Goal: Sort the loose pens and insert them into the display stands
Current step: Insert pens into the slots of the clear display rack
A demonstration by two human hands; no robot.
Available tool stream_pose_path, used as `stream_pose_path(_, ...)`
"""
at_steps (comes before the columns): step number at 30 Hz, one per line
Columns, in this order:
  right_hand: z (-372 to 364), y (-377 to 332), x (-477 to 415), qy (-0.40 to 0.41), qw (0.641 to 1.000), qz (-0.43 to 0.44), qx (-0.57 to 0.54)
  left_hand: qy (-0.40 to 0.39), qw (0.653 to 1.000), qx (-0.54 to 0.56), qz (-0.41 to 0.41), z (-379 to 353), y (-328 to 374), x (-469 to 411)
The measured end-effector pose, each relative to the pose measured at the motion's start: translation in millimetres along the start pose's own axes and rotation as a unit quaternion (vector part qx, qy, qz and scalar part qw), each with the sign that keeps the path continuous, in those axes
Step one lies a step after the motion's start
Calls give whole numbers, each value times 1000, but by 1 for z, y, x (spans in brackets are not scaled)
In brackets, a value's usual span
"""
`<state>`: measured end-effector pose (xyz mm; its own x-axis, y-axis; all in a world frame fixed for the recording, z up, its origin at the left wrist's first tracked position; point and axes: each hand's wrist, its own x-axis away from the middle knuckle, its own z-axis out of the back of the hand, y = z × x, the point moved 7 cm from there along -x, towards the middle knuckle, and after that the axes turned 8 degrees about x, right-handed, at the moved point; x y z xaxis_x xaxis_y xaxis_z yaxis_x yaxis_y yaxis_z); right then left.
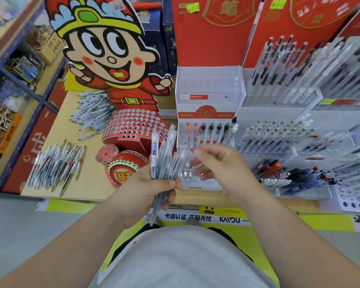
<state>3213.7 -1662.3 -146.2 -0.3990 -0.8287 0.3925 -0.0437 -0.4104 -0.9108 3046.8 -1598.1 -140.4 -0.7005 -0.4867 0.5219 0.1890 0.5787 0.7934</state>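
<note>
The left hand (141, 192) grips a bundle of clear pens (164, 154) upright, fingers curled round the barrels. The right hand (218, 165) hovers just beside the bundle's upper end, fingers loosely spread and holding nothing, above the clear tiered display stand (195, 185). More loose pens (56, 165) lie heaped on the counter (87, 190) to the left, near a red cartoon-figure stand (131, 125) full of holes.

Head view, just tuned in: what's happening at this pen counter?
A person's left hand grips a bundle of pens. The right hand hovers open beside the bundle's tips, holding nothing, in front of a stand with a partly filled row of red and black pens. More loose pens lie in a near pile and a far pile on the counter.
</note>
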Motion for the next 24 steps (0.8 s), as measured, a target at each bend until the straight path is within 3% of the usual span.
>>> stream_pose_path(2,0,-9,7,-29,998,9,-62,-31,999,-13,2,-13,2,-3)
stream_pose_path(12,30,1,24,-16,995,32,-93,-112,993,-11,33,-43,0,-13)
stream_pose_path(19,76,-4,25,77,985,77,-133,58,997,-60,3,-12,-3,-24)
stream_pose_path(24,82,5,21,156,979,112,75,100,991,-88,3,8,-14,-18)
